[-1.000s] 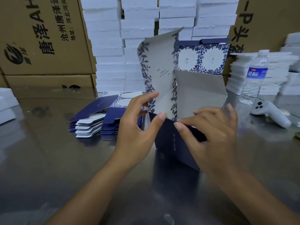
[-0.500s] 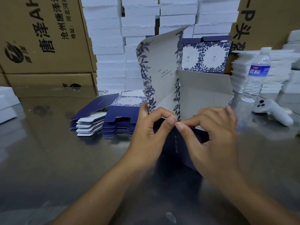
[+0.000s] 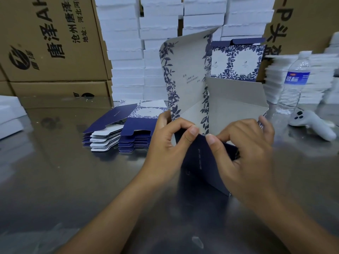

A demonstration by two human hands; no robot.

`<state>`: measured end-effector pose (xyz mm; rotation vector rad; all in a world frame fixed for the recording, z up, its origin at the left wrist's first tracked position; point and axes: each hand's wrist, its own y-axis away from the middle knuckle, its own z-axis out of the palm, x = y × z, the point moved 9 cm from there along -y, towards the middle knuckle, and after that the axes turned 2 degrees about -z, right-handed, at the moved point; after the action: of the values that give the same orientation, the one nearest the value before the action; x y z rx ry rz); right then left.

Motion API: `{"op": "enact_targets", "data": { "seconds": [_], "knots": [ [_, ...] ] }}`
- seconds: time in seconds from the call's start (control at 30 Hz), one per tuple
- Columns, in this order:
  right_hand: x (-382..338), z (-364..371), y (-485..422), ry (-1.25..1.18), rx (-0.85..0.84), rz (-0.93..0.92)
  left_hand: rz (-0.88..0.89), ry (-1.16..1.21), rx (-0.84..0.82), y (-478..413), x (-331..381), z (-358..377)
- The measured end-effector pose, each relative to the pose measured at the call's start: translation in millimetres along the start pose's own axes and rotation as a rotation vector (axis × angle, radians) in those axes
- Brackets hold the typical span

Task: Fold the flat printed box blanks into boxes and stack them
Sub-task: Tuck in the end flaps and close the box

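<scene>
To fold this wall well, I judge both thumbs should press evenly along the crease until it tucks inside. The left hand [image 3: 165, 149] and right hand [image 3: 245, 153] pinch the navy front edge of the box [image 3: 201, 160], thumbs nearly touching. The box stands on the worktop [image 3: 73, 180] between them, lid upright behind.

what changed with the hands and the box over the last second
The left hand curled its spread fingers in and now pinches the top edge of the navy panel, thumb meeting the right hand, which curled tighter on the same edge. The printed lid flap stays upright. The flat blanks, water bottle and controller are unmoved.
</scene>
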<state>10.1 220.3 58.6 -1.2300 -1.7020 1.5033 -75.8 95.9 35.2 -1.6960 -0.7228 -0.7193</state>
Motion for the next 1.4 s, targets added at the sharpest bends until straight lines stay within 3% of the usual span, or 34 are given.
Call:
{"op": "enact_targets", "data": {
  "seconds": [0.5, 0.73, 1.1, 1.4],
  "knots": [
    [3, -9, -1, 0.079, 0.048, -0.068, -0.007, -0.084, 0.039, -5, -7, -11],
    [2, -9, 0, 0.03, 0.051, -0.045, 0.037, -0.158, 0.202, -6, -8, -31],
    [-1, -13, 0, 0.067, 0.091, -0.123, 0.034, -0.168, 0.227, -8, -9, -36],
    [0, -15, 1, 0.004, 0.099, -0.113, 0.35, -0.479, 0.299, 0, 13, -43]
  ]
}}
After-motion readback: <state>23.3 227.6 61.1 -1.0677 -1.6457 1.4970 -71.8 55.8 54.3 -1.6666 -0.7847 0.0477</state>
